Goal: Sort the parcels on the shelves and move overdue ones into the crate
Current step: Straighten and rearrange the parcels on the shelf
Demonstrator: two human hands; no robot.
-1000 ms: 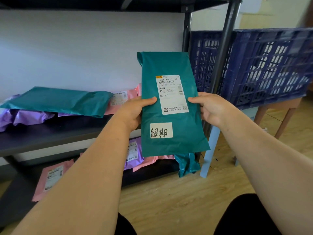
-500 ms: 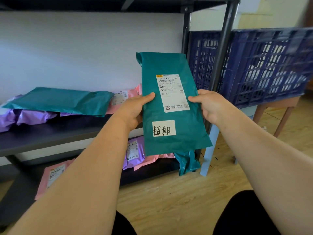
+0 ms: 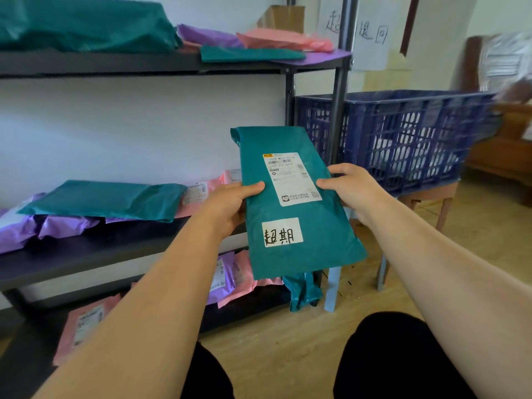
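Together, left hand (image 3: pixel 227 208) and right hand (image 3: pixel 354 191) pinch a teal parcel (image 3: pixel 319 234) whose sticker (image 3: pixel 282 232) reads 超期.

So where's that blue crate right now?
In the head view, the blue crate sits right of the shelf post, just beyond the held teal parcel.

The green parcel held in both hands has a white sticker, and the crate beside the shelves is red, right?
Not red: the head view shows the crate is dark blue. The rest holds: the left hand and right hand both grip the green parcel, which has a white sticker.
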